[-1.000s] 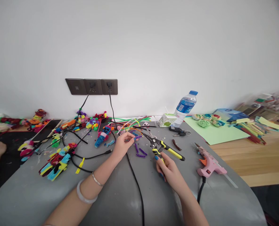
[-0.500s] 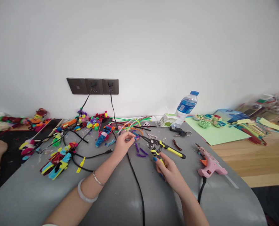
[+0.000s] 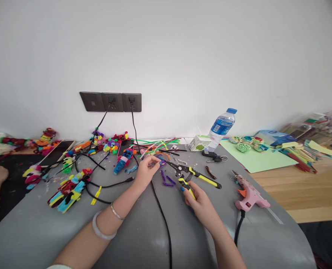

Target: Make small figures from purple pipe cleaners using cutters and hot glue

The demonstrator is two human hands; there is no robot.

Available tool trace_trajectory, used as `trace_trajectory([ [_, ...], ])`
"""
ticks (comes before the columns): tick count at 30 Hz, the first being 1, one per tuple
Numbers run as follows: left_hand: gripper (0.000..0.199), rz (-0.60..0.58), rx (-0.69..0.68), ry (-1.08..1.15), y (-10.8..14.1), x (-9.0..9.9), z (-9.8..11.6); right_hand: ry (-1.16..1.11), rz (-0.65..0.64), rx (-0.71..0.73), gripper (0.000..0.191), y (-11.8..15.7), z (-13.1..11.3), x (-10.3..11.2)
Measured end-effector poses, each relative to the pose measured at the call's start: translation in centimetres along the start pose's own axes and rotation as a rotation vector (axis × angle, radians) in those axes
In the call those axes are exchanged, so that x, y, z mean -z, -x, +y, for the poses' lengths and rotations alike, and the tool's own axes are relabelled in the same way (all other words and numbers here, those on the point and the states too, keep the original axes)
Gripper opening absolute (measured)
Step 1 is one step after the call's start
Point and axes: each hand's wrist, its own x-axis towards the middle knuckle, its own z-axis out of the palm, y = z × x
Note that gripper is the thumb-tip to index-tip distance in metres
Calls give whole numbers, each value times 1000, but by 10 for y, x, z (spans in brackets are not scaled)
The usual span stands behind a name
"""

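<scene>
Head view: left hand, thumb and finger pinched closed on a small purple fuzzy stick, out over the middle of the grey bench, at the plier tips. Right hand closed around the lower handle of the black metal pliers with yellow-and-black grips; handles spread, upper one outside the hand. Loose purple fuzzy pieces lie just below the tips. Pink glue gun near bench's right edge. Clear blue-capped plastic bottle, tilted in view, by back edge.

Plain pale wall, grey tabletop
</scene>
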Motion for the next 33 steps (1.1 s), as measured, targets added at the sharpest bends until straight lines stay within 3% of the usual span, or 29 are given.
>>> trace_trajectory([
  [33, 11, 18, 21, 62, 0, 0, 0, 173, 65, 35, 29, -1, 9, -4],
])
